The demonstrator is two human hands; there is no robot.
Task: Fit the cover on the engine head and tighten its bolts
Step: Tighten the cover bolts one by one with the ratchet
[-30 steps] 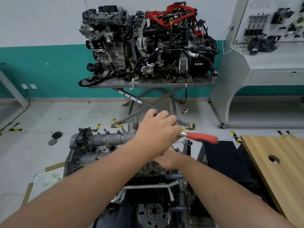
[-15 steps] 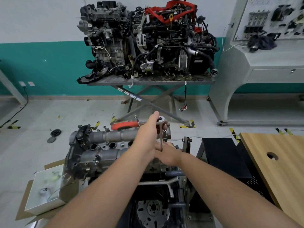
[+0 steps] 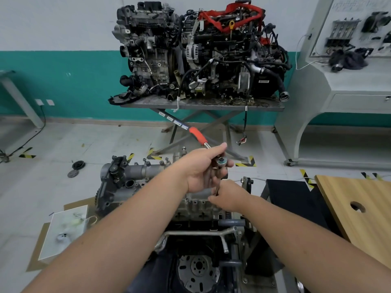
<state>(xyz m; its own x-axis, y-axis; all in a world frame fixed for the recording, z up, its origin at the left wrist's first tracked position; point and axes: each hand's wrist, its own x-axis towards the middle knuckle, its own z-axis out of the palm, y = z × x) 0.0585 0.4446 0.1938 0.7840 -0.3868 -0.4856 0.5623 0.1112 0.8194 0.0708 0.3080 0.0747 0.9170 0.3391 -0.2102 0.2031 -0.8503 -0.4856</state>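
Head view: the engine head [image 3: 148, 182] sits near centre on its stand, cover [image 3: 146, 172] along its far side. My left hand [image 3: 201, 172] grips the ratchet [image 3: 220, 161], red handle [image 3: 195, 134] pointing far-left. My right hand [image 3: 228, 195] pinches the extension shaft below it. A wooden desk [image 3: 359, 208] stands right.

A ratchet [image 3: 220, 160] with a bright orange-red grip and silver steel shaft. Near it, the engine head [image 3: 135, 178] is dull grey metal. The far wall [image 3: 63, 81] is white above teal. Yellow-and-black striped tape [image 3: 246, 163] marks the pale grey floor. The desk [image 3: 359, 199] at right is light wood-grain.
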